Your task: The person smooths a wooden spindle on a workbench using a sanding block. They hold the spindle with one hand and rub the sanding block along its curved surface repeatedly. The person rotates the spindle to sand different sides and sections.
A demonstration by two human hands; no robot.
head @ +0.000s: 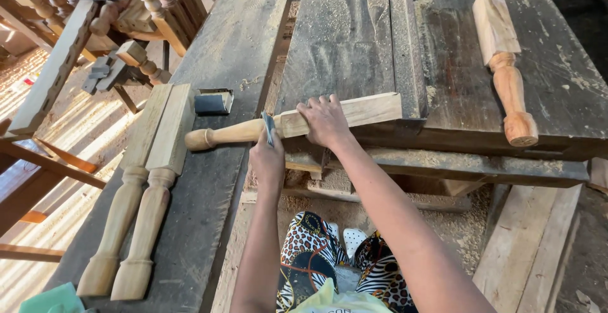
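The turned wooden leg (285, 125) lies crosswise on the bench (228, 66) edge, long axis left to right, right hand (325, 120) clamped over its square end while left hand (268, 161) grips a small blade (269, 128) against its middle.

Sharp daylight from left, wide-angle edge bending
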